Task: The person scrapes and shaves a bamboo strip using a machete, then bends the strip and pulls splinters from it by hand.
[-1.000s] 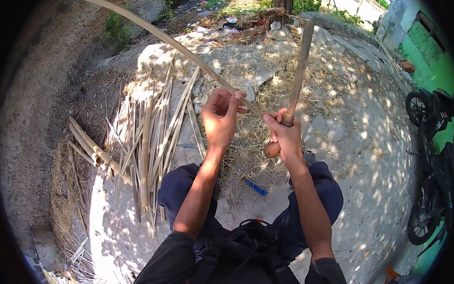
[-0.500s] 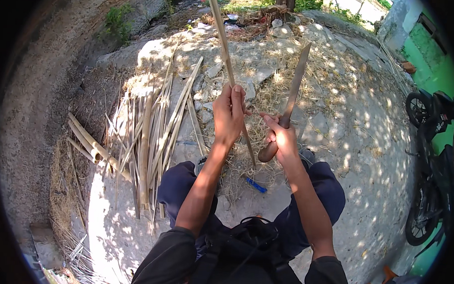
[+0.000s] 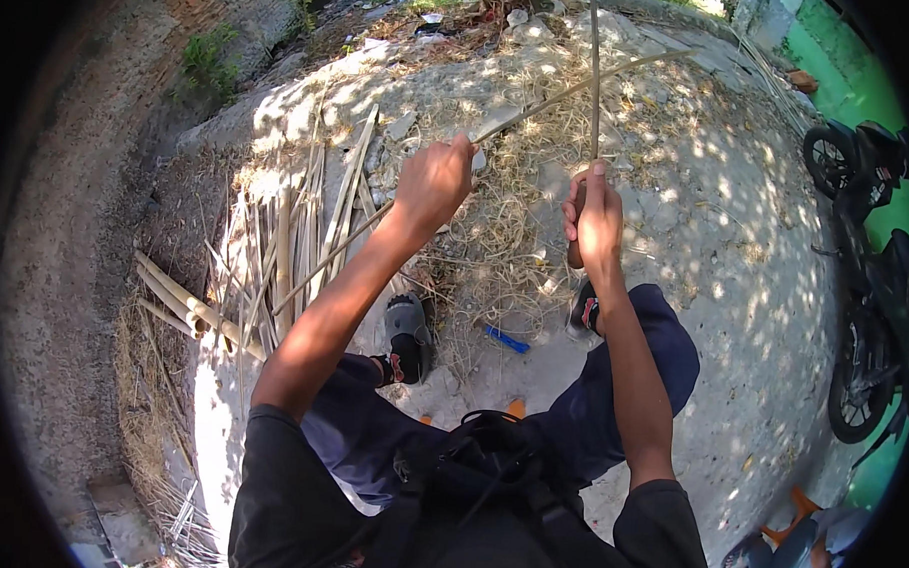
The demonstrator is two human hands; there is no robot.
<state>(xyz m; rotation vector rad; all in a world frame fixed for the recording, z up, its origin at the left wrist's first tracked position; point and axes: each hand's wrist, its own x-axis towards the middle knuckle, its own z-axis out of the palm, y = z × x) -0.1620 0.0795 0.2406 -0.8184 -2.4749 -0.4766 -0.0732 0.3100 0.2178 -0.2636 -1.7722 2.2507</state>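
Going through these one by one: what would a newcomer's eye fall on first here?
Probably the long-bladed knife upright in the right hand, crossing in view the thin pale strip that slants through the left hand. Next, the pale strips and poles on the ground at left, and the bright blue object between the feet. Black motorbikes stand at the right edge.

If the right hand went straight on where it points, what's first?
Probably the thin strip in the left hand: it crosses the knife ahead of the right hand in the picture, though depth is unclear.
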